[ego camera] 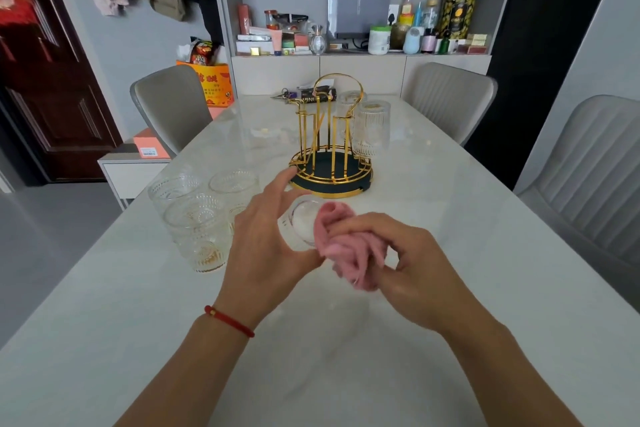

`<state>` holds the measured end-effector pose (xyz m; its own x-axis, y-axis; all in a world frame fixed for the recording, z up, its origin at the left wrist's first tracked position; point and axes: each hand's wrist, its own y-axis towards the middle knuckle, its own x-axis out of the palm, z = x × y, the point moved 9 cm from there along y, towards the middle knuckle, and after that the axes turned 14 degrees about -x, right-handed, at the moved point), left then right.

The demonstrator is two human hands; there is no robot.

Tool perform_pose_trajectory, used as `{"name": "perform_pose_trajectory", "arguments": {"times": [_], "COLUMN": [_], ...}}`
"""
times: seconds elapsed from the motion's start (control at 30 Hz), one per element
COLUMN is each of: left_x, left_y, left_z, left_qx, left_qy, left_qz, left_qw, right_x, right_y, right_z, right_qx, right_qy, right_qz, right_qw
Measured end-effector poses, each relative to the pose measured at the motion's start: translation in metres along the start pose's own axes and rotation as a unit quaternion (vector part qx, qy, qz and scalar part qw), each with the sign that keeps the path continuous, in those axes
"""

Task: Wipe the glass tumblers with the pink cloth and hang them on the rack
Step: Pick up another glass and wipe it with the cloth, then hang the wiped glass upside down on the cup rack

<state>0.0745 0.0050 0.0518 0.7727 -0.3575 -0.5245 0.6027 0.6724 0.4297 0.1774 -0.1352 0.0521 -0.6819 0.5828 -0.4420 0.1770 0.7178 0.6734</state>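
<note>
Head view:
Left hand (268, 236): holds a glass tumbler (300, 224) on its side, index finger stretched out.
Right hand (412, 260): fingers curled around the pink cloth (349, 246), which is pressed at the tumbler's mouth.
Rack (330, 149): gold, on the white table (450, 253), 2 tumblers (370, 130) hang upside down.
Waiting tumblers (197, 215): 3 upright, left of the hands.

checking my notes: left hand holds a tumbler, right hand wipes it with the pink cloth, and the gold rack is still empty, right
Not quite: the gold rack is not empty. The head view shows at least one glass tumbler already hanging upside down on its right side. The rest stands: the left hand holds a tumbler and the right hand works the pink cloth on it.
</note>
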Motion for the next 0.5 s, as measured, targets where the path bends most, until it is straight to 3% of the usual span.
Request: {"name": "perform_pose_trajectory", "arguments": {"times": [0.17,0.3,0.5], "left_x": [-0.006,-0.008,-0.006], "left_y": [0.011,0.036,0.112], "left_z": [0.0,0.01,0.036], "left_qx": [-0.076,-0.123,-0.199], "left_qy": [-0.026,-0.071,-0.245], "left_qz": [0.026,0.025,-0.005], "left_qw": [0.996,0.99,0.949], "right_x": [-0.022,-0.021,-0.022], "right_y": [-0.011,-0.019,-0.009], "right_z": [0.044,0.086,0.126], "right_qx": [0.122,0.245,0.318], "right_qy": [0.153,0.28,0.388], "right_qz": [0.129,0.185,0.252], "right_qw": [0.972,0.909,0.828]}}
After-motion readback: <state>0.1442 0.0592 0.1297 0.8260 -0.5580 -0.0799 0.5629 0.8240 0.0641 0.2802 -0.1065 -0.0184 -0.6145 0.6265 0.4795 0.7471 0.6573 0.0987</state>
